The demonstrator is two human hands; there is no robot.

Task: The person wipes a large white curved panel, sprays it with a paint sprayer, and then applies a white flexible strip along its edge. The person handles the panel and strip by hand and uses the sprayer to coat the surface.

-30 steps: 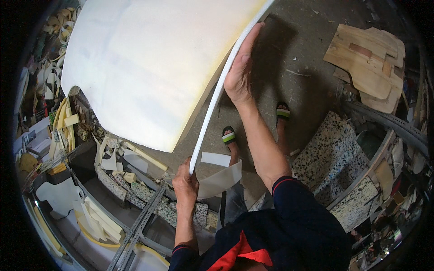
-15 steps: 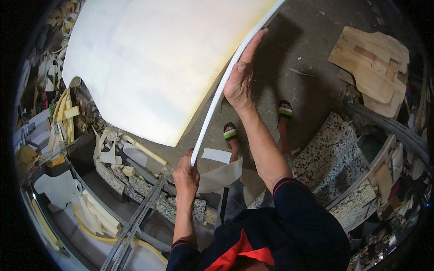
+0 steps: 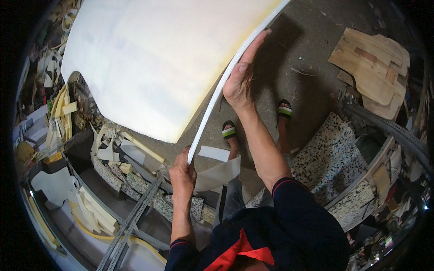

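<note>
My left hand (image 3: 183, 174) grips the lower end of a long, narrow white board (image 3: 206, 119), seen edge-on. My right hand (image 3: 242, 79) holds it higher up, fingers extended along its right side and thumb bent near it. Immediately left of the board is a large white panel (image 3: 135, 67) with a yellowish right edge, a notched left side and a cut lower corner; whether the two touch, I cannot tell. Below, my feet in striped sandals stand on the concrete floor, with translucent plastic pieces (image 3: 217, 174) lying near the left foot.
Wooden templates (image 3: 361, 67) lie at upper right, above a curved metal rail (image 3: 389, 128) and speckled foam sheets (image 3: 332, 158). Offcuts (image 3: 63, 113) crowd the left. Grey troughs and a perforated metal bar (image 3: 131, 232) fill the lower left.
My left hand and the board's lower end have risen slightly, and the panel's lower corner is higher in the picture. Both hands keep their hold; the view has shifted a little.
</note>
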